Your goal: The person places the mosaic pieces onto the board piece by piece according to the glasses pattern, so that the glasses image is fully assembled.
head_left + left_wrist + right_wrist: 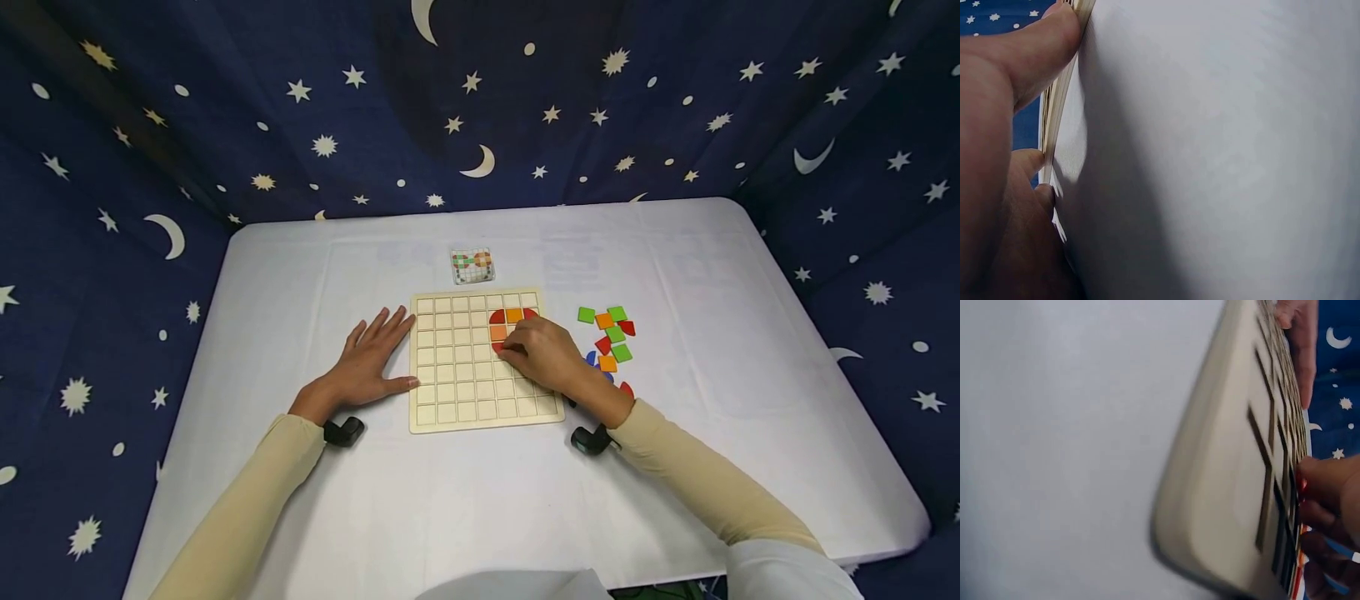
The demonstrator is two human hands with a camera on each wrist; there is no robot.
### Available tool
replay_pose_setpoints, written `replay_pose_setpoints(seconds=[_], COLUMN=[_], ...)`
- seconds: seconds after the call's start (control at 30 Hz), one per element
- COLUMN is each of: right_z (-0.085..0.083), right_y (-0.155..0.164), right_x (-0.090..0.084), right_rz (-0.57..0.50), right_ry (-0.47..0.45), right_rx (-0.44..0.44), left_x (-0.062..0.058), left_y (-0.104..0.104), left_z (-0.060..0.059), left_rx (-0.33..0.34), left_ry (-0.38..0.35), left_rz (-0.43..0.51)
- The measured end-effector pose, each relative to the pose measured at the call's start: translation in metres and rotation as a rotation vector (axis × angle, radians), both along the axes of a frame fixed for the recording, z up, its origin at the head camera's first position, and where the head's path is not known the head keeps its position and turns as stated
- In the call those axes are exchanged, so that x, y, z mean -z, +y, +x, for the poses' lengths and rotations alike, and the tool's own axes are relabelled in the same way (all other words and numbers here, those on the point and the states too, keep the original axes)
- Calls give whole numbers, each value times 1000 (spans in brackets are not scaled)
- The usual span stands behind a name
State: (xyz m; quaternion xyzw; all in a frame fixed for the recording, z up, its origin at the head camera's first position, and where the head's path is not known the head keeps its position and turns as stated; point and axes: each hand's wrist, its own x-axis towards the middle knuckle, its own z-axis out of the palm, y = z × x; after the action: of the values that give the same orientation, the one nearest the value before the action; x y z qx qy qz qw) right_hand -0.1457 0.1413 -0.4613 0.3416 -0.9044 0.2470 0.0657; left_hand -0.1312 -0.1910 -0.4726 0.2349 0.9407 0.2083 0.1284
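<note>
A pale wooden grid board (452,374) lies on the white table. My left hand (366,364) is spread flat beside it, thumb and fingertips at the board's left edge. Over the board's right half, my right hand (547,357) pinches a small red rounded tile (1302,484) between thumb and fingers, low over the grid. Red corner tiles (497,317) and orange square tiles (513,316) sit in cells near the upper right, partly hidden by this hand. In the left wrist view, the thumb (1054,44) meets the board's edge.
Loose green tiles (587,315), orange tiles (607,363), red tiles (627,328) and blue tiles (591,357) lie scattered right of the board, some behind the right wrist. A small pattern card (472,267) lies beyond the board. Star-patterned dark blue cloth (375,125) surrounds the table.
</note>
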Motion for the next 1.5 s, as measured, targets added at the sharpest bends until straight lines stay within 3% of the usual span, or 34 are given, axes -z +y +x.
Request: replay_pose_setpoints(seconds=[0.2,0.37,0.47,0.7,0.9,1.1,1.3,1.37,1.5], right_z=[-15,-30,-33,-28,-25,-18,-4,-1,0], right_y=[-1,-1,0,25,68,99,108,107,104], right_x=[0,-4,-6,-9,-4,-4,-6,-5,-6], right_rz=[48,177,184,91,126,187,197,195,156], right_ry=[24,28,-12,-63,-103,-110,-110,-106,-101], right_rx=[90,50,14,64,183,340,556,557,458], left_x=[-1,1,1,0,0,1,1,1,1], left_y=[0,-1,-1,0,0,0,1,1,0], left_z=[0,0,0,0,0,-1,-1,-1,-1], left_rx=[1,2,2,3,6,7,8,8,4], left_ry=[-1,1,3,9,4,1,-5,-7,4], left_rz=[-2,5,1,0,-8,-4,1,5,2])
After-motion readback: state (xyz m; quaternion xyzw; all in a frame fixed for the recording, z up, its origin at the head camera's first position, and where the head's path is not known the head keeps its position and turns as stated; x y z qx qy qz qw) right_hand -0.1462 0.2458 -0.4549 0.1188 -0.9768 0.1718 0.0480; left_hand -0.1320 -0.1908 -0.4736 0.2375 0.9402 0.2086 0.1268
